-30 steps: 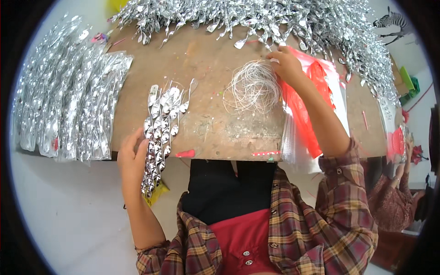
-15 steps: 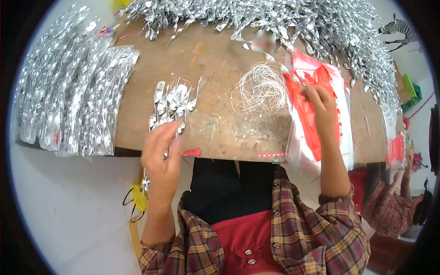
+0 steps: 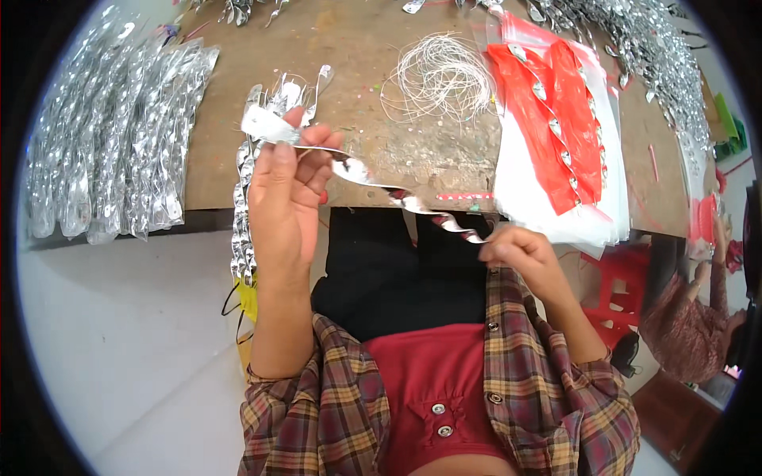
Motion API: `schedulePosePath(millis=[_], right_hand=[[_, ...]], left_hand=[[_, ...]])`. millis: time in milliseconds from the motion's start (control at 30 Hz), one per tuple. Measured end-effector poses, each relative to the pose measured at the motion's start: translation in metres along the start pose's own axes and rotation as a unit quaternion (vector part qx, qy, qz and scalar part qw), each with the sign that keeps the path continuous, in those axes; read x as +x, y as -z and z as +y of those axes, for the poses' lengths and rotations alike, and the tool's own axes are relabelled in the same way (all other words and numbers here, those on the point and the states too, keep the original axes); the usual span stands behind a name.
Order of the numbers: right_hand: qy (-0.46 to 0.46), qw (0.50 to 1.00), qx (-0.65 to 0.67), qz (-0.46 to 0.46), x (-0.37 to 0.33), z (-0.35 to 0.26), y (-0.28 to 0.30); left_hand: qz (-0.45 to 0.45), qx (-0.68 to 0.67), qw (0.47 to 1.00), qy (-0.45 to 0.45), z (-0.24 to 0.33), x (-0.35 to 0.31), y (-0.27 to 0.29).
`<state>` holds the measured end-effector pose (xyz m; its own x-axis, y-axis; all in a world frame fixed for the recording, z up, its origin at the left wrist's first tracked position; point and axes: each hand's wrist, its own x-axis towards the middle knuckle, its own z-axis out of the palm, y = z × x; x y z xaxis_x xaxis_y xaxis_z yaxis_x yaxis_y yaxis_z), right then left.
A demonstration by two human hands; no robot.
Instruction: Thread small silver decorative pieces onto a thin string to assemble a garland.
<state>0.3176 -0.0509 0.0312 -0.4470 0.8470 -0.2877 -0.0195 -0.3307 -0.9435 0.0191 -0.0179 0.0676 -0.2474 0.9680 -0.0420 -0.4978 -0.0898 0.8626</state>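
A silver twisted foil strip (image 3: 353, 170) stretches between my two hands, sloping down to the right across the near table edge. My left hand (image 3: 286, 186) grips its broad, flat end, thumb and fingers closed on it. At the thin end, my right hand (image 3: 520, 252) pinches the strip between thumb and fingers, in front of the table. Under and beside my left hand lies a bunch of similar silver strips (image 3: 242, 214), which hangs over the table edge. Red plastic (image 3: 532, 119) with two silver strips on it lies on a stack of clear plastic bags (image 3: 516, 182).
A loose coil of white string (image 3: 444, 79) lies mid-table. Bagged silver strips (image 3: 111, 151) cover the left end, and more silver strips (image 3: 635, 71) are heaped at the far right. Another person (image 3: 686, 325) is at the right beside a red plastic stool (image 3: 615, 293).
My right hand has come down from the red plastic to the near table edge. My left hand has risen and now holds the strip's broad end. The view has shifted.
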Motion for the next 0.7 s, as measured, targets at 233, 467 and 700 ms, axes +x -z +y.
schedulePosePath(millis=[233, 467, 700], right_hand=[[0.092, 0.922, -0.346, -0.146, 0.038, -0.074, 0.0], [0.373, 0.636, -0.676, 0.011, 0.135, -0.057, 0.033], [0.409, 0.502, -0.756, -0.095, 0.152, -0.054, 0.032]], left_hand=[[0.025, 0.006, 0.994, -0.11, 0.03, -0.012, 0.009], [-0.016, 0.191, 0.981, 0.025, 0.015, -0.029, 0.001], [-0.037, 0.208, 0.976, 0.058, -0.003, -0.022, 0.004]])
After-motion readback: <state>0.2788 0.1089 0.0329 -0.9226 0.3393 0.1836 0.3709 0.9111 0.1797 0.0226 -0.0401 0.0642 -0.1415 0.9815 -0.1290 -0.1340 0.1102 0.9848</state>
